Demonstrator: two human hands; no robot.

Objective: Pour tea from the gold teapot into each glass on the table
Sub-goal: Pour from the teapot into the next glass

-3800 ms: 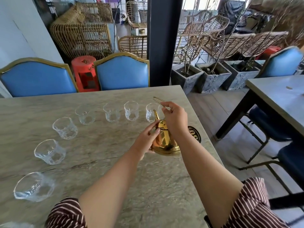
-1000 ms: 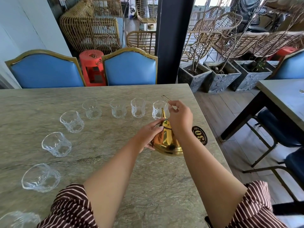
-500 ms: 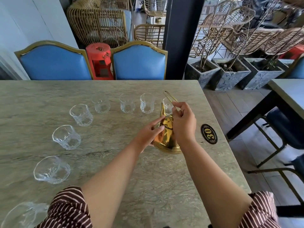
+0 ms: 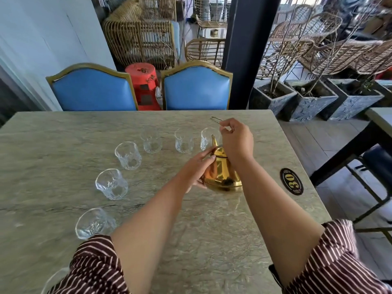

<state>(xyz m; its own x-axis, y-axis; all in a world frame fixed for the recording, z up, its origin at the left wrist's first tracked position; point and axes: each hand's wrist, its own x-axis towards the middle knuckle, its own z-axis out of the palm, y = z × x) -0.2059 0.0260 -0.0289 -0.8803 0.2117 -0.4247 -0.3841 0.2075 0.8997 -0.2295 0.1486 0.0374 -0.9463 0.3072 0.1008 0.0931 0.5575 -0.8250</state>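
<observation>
The gold teapot point(image 4: 221, 175) is on the stone table point(image 4: 63, 136), tilted forward with its spout over the rightmost glass point(image 4: 206, 139). My right hand point(image 4: 236, 141) is closed on the teapot's thin wire handle, held high above the lid. My left hand point(image 4: 197, 168) rests against the pot's left side, fingertips at the lid. Several clear glasses curve away to the left: one point(image 4: 184, 141), another point(image 4: 151, 141), then one point(image 4: 128, 154), one point(image 4: 111, 183) and one point(image 4: 93, 222) nearer me. No liquid is visible in them.
A black oval plaque marked 30 point(image 4: 291, 181) lies near the table's right edge. Two blue chairs point(image 4: 197, 88) stand at the far side. Stone planters point(image 4: 275, 98) and a second table point(image 4: 379, 119) are on the right.
The view has shifted, so the table sits lower and more centred. Both hands stay on the teapot, its spout still at the rightmost glass.
</observation>
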